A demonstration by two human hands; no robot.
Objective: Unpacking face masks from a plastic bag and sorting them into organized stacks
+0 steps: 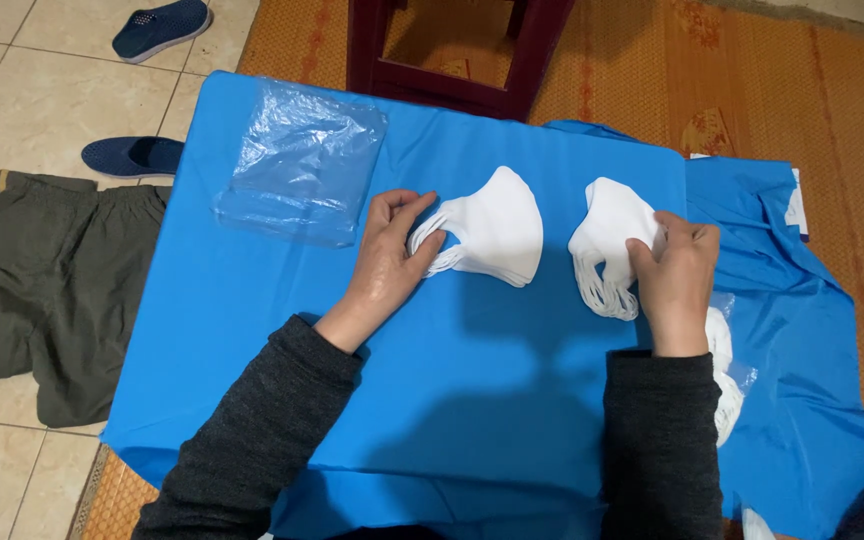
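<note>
- Head view: your left hand [384, 262] pinches the ear loops of one stack of white masks [492, 228] lying mid-surface.
- Your right hand [674, 278] is clamped on a second mask stack [607, 232], lifted slightly near the right edge.
- Progress, as judged: both stacks are unbagged; the clear plastic bags [300, 160] lie flat, unfilled.
- Open room: bare blue surface [472, 400] lies toward you; more masks [724, 385] crowd the right edge.

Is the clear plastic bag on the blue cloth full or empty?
Empty, as far as shown: the clear plastic bag lies flat and crinkled on the blue cloth, which shows through it, with nothing white inside.
</note>
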